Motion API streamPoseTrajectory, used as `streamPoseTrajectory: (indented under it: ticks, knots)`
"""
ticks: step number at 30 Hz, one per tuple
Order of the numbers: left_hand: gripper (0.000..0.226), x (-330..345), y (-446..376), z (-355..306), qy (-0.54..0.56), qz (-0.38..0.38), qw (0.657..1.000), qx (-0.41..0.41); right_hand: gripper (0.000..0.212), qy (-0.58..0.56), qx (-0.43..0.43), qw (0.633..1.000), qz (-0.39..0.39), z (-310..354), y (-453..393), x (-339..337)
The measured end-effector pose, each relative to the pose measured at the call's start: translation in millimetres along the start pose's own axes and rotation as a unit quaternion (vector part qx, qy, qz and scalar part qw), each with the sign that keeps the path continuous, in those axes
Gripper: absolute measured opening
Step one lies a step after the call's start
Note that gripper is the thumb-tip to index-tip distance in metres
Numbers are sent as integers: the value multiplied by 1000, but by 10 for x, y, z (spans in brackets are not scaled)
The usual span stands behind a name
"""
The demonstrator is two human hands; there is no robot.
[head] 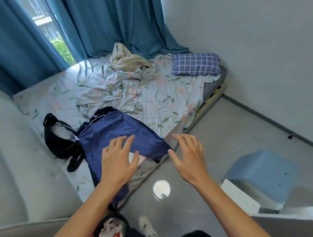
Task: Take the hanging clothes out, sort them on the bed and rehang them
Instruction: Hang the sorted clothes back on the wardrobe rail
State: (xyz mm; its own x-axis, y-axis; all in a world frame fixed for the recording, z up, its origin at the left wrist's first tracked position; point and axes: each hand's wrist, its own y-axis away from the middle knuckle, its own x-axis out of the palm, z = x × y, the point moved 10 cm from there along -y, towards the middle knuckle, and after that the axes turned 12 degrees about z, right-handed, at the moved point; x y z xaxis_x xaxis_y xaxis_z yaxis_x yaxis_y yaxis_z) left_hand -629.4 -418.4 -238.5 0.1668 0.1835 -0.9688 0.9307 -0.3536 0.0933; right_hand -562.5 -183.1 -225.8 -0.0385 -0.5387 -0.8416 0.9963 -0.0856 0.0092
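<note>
- Along the window wall, the teal curtains (pixel 95 22) hang down to the far edge of the bed (pixel 153 100), parted at the left where daylight and greenery show.
- The bed, under a rumpled floral sheet, runs from the curtains toward the camera; a grey padded surface (pixel 14 156) lies along its left side and grey floor (pixel 224 132) along its right.
- A blue-topped stool (pixel 259 174) stands on the floor, well apart from the bed's right edge.
- The navy garment (pixel 118 132) is spread on the near end of the bed, its lower part trailing over the bed's near edge.
- A crumpled pale cloth (pixel 126 58) is heaped at the far end of the bed, just below the curtains.
- A blue checked pillow (pixel 196 64) lies at the bed's far right corner, beside that cloth.
- A black garment (pixel 60 140) with a pale patch lies on the bed just left of the navy garment, touching it.
- The left hand (pixel 118 161) rests flat on the navy garment, fingers spread and straight, gripping nothing.
- The right hand (pixel 188 158) hovers over the bed's right edge, beside the navy garment's corner, fingers splayed and loose, holding nothing; the two hands are apart.
- A round bright spot (pixel 161 189) lies on the floor near the bed's near corner.
</note>
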Motion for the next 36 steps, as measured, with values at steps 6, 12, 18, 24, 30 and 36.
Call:
streamPoseTrajectory:
  ticks: [6, 12, 18, 24, 30, 36]
  knots:
    - [60, -79, -100, 967, 21, -22, 994, -104, 52, 7, -87, 994, 64, 597, -954, 473]
    - [60, 22, -418, 1534, 38, -15, 983, -179, 52, -2, -140, 981, 131, 798, -1865, 965]
    - [61, 66, -1152, 1980, 37, -3, 963, -267, 52, -13, -183, 964, 194, 817, -3031, 1399]
    - [61, 199, -1884, 2367, 41, 3, 945, -324, 53, 19, -232, 940, 250, 936, -4152, 1848]
    - [61, 986, -2631, 3067, 36, 32, 942, -331, 55, 76, -285, 904, 309, 921, -4968, 3020]
    - [68, 2289, -3141, 4109, 31, 59, 937, -344, 61, 130, -280, 875, 373, 502, -5643, 4703]
